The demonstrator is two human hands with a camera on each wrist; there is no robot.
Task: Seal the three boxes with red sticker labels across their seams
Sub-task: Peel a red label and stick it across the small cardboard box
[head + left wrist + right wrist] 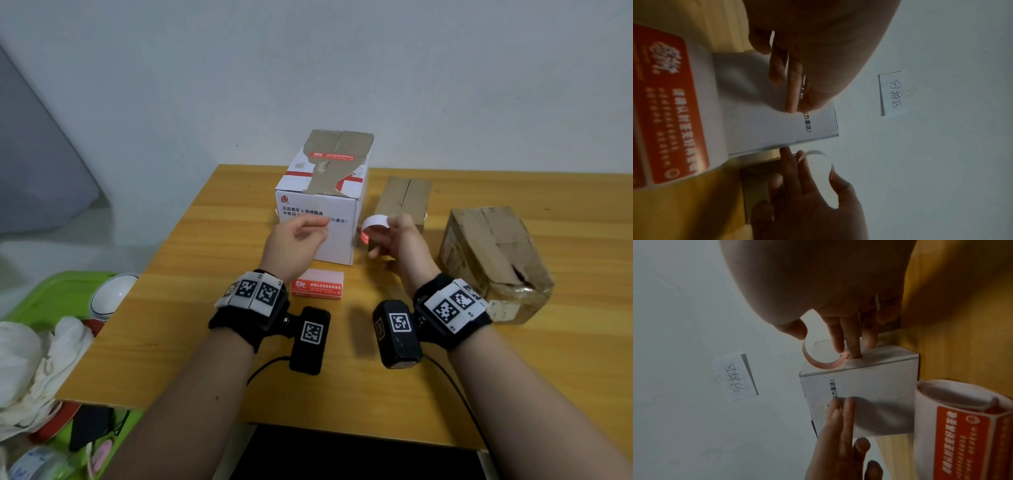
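Right hand [406, 240] pinching curled red sticker label [371, 228] beside white box [322, 205]. Left hand [294, 240] fingers straight, relaxed, holding nothing. Label stack [318, 286] on table [205, 240].

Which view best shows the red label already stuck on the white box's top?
Head view: the red label lies across the top seam of the white box. Both wrist views show only that box's side faces, not its top.

White box [329, 236], two brown boxes [404, 202], red-and-white label roll [318, 287], yellow-wood table [191, 308].
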